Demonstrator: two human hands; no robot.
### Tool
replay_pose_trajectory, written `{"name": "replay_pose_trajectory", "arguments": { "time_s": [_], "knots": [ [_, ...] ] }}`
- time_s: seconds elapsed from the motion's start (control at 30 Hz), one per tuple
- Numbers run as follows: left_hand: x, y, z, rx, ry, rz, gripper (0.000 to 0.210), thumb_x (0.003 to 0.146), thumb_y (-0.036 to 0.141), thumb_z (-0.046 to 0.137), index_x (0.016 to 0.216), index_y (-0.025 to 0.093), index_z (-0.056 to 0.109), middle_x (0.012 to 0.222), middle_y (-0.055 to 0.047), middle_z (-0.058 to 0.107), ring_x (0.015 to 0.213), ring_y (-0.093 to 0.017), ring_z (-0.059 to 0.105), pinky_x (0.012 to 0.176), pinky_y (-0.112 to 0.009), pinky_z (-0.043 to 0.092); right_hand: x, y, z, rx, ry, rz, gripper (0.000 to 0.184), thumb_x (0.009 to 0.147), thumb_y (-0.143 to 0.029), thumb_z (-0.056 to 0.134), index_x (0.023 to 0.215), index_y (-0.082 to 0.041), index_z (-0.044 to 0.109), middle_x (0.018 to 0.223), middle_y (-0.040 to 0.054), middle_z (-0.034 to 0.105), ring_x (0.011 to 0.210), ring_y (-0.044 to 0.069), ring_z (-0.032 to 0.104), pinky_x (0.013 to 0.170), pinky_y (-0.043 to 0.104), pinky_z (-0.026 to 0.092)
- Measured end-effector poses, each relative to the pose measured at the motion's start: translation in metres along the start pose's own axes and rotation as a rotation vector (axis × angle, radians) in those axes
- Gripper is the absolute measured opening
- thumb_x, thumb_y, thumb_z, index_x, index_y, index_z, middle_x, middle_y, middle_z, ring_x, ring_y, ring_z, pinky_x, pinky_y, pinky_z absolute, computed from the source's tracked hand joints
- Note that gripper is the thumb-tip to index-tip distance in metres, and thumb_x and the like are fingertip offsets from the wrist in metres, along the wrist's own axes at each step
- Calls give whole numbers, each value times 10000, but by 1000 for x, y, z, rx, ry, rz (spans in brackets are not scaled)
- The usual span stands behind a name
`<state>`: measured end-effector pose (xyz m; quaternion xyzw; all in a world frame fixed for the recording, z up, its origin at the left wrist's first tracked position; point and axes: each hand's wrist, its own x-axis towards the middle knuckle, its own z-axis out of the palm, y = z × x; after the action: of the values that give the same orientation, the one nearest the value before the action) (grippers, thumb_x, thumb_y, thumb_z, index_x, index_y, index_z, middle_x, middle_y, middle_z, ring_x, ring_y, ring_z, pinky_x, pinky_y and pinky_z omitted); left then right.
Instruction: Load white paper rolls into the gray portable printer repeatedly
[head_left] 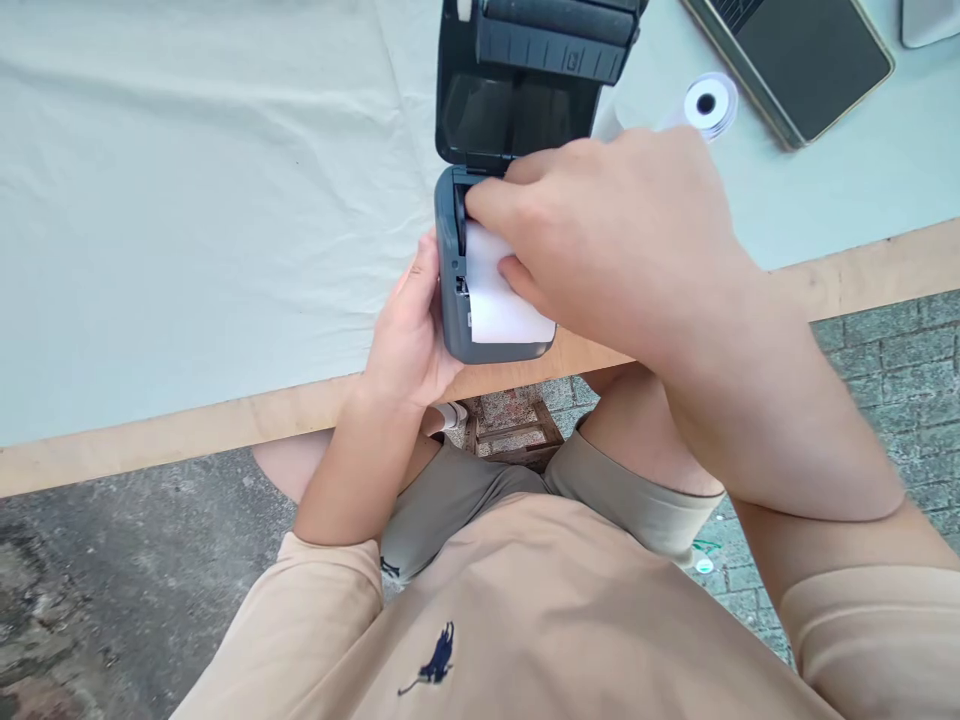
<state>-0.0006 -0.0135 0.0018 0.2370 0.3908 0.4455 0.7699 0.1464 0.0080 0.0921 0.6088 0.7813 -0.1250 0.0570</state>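
Note:
My left hand (409, 335) is wrapped round the left side of a small dark grey receipt printer (450, 320), near the table's front edge. Its black lid (514, 115) stands swung open at the far side. White paper (501, 305) from a roll lies in the printer, its loose end reaching over the near rim. My right hand (600, 215) comes across from the right, fingers bent into the compartment, with thumb and fingers gripping the paper roll. The back of that hand hides much of the roll and the printer's right side.
Another white paper roll (709, 105) stands to the right on the pale table cloth (210, 220). Beyond it lie a dark laptop-like device (810, 65) and a grey object (930, 20) at the corner. The bare wooden table edge (180, 435) runs just above my knees.

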Motion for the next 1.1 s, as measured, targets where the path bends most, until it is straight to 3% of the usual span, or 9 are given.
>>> {"name": "replay_pose_trajectory", "arguments": {
  "time_s": [0.13,0.2,0.33,0.47,0.63,0.73,0.87,0.97,1.1],
  "knots": [
    [-2,1,0,8,-28,-23,341,1003,515,560,1150,251,720,1252,-21,747,1486,-298,495,1171,-431,535,-4,5,-4,-53,-37,-5,186,865,-223,548,722,-182,437,867,65,611,802,247,614,661,408,474],
    [-2,1,1,15,-39,-40,354,1011,516,537,1153,248,719,1256,-23,748,1474,-302,510,1175,-448,533,-13,11,-7,59,35,-13,128,807,-286,616,747,-212,530,884,56,620,883,288,640,757,486,541],
    [0,4,4,-23,-56,2,371,1029,518,474,1099,266,737,1232,-2,764,1497,-281,482,1176,-466,540,-42,36,-5,937,323,54,231,658,-247,797,866,-306,715,935,20,639,1058,299,641,871,422,599],
    [3,8,3,-55,-58,-15,425,1022,568,438,1075,280,746,1267,17,754,1468,-277,517,1182,-450,539,-55,66,22,557,465,64,307,771,-304,726,1077,-325,710,1023,14,677,759,167,612,526,324,495],
    [4,9,2,-85,-65,-21,423,1012,575,445,1061,291,755,1296,16,741,1458,-293,524,1179,-448,541,-45,89,57,357,360,9,262,751,-340,735,1005,-295,688,865,10,716,542,120,545,616,380,471],
    [5,8,4,-90,-77,-8,465,1032,562,384,1058,285,757,1284,-4,746,1456,-296,527,1147,-456,562,-47,95,55,429,398,16,354,788,-422,752,1110,-293,678,1013,9,737,634,135,612,589,339,463],
    [5,9,6,-77,-87,-8,490,1043,548,351,1091,277,755,1284,-11,747,1443,-310,540,1121,-467,578,-43,108,46,553,798,50,301,830,-316,687,1112,-222,640,1030,10,660,877,143,639,551,266,361],
    [6,9,5,-85,-105,1,484,1044,543,362,1093,270,759,1260,-10,758,1457,-304,527,1137,-474,567,-25,118,52,539,728,152,492,666,-163,721,1129,-202,561,1164,30,629,914,129,597,638,273,423],
    [7,8,2,-81,-97,20,464,1045,533,377,1080,277,762,1246,-1,765,1508,-277,466,1153,-456,558,-4,125,63,556,641,151,373,733,-96,595,1089,-207,570,1050,21,662,919,138,625,793,320,532]
  ]
}}
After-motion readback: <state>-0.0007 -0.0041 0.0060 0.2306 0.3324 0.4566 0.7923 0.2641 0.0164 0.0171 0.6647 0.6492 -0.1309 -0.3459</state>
